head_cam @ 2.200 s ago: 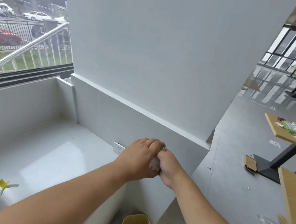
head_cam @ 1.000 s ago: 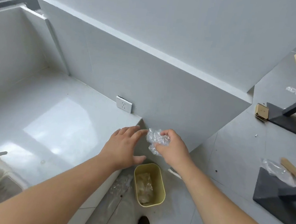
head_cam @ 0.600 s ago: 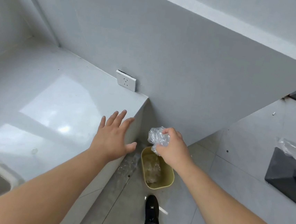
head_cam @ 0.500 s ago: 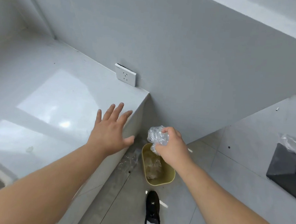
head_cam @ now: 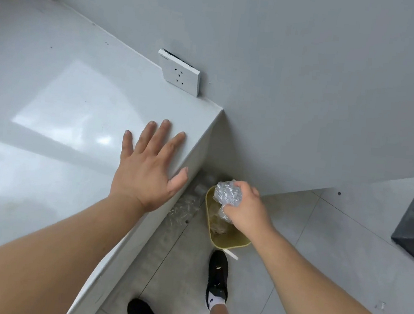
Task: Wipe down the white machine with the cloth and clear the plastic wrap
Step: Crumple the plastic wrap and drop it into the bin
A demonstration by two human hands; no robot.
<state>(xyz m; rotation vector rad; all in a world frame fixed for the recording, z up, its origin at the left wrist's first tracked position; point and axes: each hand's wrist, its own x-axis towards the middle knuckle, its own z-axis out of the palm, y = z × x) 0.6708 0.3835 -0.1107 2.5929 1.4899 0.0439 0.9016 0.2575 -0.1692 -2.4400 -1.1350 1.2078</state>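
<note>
- Grey wall [head_cam: 309, 78] fills the top of the view, with a white socket plate [head_cam: 182, 74] fixed low on it, just above the far right corner of the bench.
- Glossy white bench [head_cam: 53, 116] runs across the left half; its right edge drops to a grey tiled floor [head_cam: 319, 243].
- Left hand [head_cam: 146, 168] lies spread wide, palm down, at the bench's right edge near the far corner: the four fingers fan over the top and the thumb tip sits at the edge. It holds nothing.
- Right hand [head_cam: 246, 211] is curled round a crumpled wad of clear plastic wrap [head_cam: 227, 193], pinched between thumb and fingers, over the bin's opening.
- Dark slab-like thing [head_cam: 413, 232] sits on the floor at the right border, with a bit of clear film at its top corner; what it is I cannot tell.
- Yellow bin [head_cam: 230, 242] stands on the floor just beside the foot of the bench, against the wall. Something pale and crumpled lies inside, probably more clear wrap, though the hand hides much of it.
- Two black shoes [head_cam: 217, 276] stand on the tiles below the bin, one just beside its near rim.
- Loose clear plastic [head_cam: 183, 207] lies on the floor between the bench's side and the bin.
- The wad itself is shiny, wrinkled and see-through, bulging out past the fingers toward the wall.
</note>
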